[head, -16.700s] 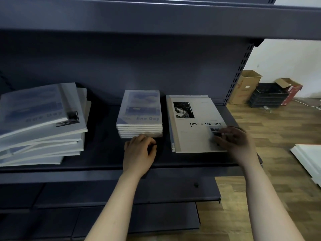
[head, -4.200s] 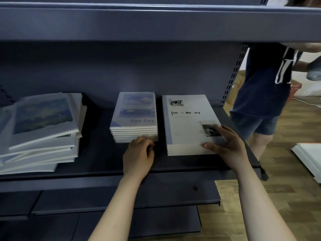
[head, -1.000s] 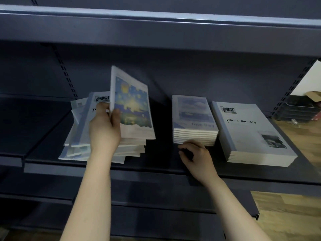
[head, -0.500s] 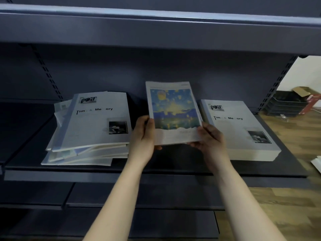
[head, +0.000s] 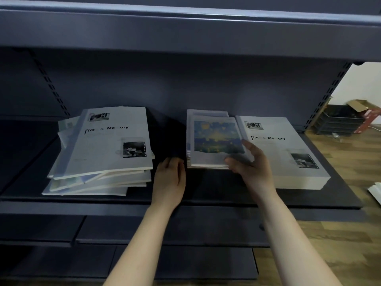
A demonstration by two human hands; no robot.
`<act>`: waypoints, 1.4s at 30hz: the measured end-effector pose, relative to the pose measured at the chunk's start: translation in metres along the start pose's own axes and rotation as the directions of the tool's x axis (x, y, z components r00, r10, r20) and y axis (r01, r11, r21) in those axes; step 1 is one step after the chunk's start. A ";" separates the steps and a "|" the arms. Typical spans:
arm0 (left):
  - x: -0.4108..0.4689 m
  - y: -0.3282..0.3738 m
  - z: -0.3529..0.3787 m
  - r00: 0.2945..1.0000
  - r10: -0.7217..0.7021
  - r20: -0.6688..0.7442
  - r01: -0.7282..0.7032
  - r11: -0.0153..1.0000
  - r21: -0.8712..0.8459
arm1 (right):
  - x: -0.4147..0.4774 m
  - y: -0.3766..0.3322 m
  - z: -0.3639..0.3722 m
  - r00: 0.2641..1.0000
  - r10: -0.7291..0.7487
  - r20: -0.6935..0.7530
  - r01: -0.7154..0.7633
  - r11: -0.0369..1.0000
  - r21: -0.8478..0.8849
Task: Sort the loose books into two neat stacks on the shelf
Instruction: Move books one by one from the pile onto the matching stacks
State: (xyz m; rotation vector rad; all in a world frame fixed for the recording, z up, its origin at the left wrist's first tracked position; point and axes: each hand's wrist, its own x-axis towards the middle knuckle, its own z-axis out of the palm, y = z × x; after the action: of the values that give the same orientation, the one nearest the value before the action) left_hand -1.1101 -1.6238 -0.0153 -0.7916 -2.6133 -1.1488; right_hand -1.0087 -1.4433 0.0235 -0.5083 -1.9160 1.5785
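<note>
Just landed: thin night-sky picture-cover book (head: 216, 139) now tops the small centre-frame stack, no longer held up.
Right hand (head: 250, 162): fingers pinching its corner.
Left hand (head: 170, 178): loosely curled, empty.
Left-frame jumbled pile (head: 99, 162): still unsorted.

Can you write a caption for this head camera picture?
Right hand lays a painted book on the middle stack, left hand beside it.

Two bare forearms enter from the bottom edge, uncovered all the way to where the frame cuts them off, with no sleeve cuff in sight. The slim bare left hand (head: 170, 180) and the slim bare right hand (head: 250, 164) wear no gloves. Wrists and fingers look free of watch, band or ring, though blur leaves this uncertain.
</note>
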 end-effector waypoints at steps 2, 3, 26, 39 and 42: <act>-0.001 -0.003 0.003 1.000 0.006 0.017 -0.007 0.999 0.042 | 0.005 0.007 -0.002 0.999 -0.029 0.040 0.036 0.982 -0.185; -0.002 -0.005 0.004 1.000 0.013 0.027 -0.015 0.998 0.068 | 0.007 0.007 -0.001 0.997 -0.051 0.063 0.064 0.974 -0.215; -0.002 -0.013 0.013 0.999 0.018 0.048 -0.027 0.979 0.202 | 0.024 0.015 0.018 0.994 0.007 0.110 0.010 0.989 -0.148; 0.000 -0.012 0.013 0.999 0.010 0.051 -0.021 0.977 0.211 | 0.035 0.018 0.028 0.998 -0.019 0.059 0.031 0.977 -0.210; 0.000 -0.012 0.013 0.999 0.006 0.053 -0.017 0.977 0.213 | 0.036 0.018 0.028 0.997 -0.027 0.069 0.039 0.982 -0.184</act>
State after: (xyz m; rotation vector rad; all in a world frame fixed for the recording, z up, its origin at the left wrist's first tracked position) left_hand -1.1152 -1.6213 -0.0315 -0.7992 -2.7109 -0.8363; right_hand -1.0559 -1.4374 0.0105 -0.5041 -2.1231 1.4202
